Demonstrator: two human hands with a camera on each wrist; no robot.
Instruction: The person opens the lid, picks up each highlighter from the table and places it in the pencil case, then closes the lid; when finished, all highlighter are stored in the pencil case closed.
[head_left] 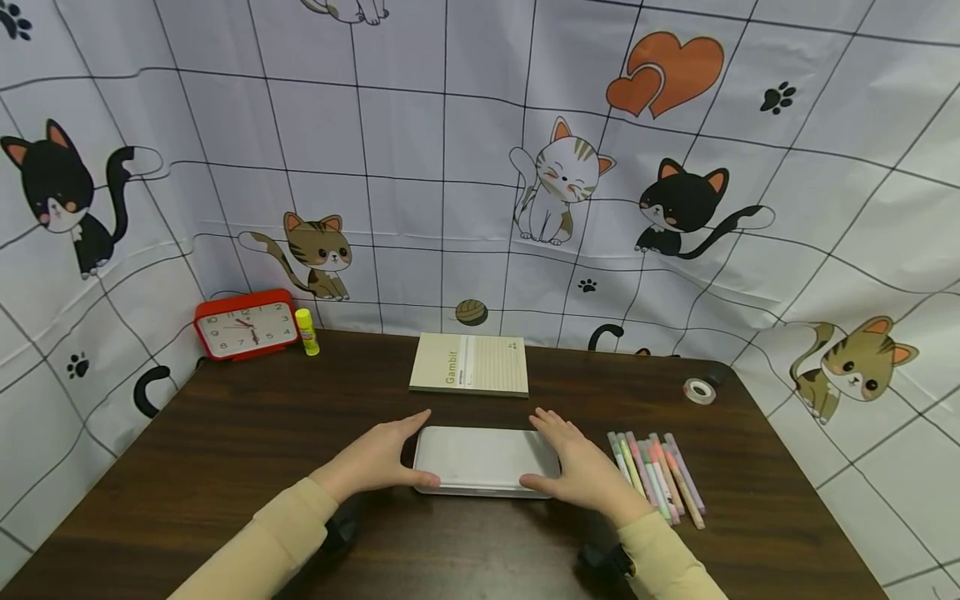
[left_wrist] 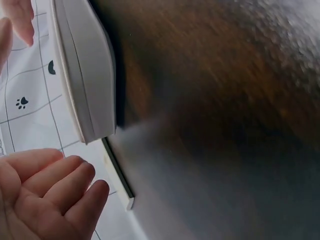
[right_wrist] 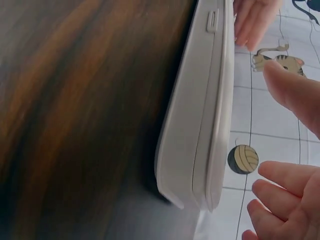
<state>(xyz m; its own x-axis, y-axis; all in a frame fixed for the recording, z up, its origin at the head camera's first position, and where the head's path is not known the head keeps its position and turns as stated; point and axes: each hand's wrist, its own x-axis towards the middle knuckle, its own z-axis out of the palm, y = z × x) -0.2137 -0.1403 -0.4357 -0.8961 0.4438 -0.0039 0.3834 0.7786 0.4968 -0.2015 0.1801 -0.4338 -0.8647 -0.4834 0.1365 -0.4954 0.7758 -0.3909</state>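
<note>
Both hands at white case, table centre-near.
Left hand point(head_left: 372, 461) and right hand point(head_left: 581, 465) flank the white case point(head_left: 483, 460), thumbs at its near edge, fingers relaxed, nothing gripped; notebook point(head_left: 469, 364) just beyond.

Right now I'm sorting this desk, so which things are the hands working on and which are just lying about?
In hand:
white case, with the left hand and right hand at its two ends

Lying about:
notebook
pens
tape roll
red clock
glue stick
</note>
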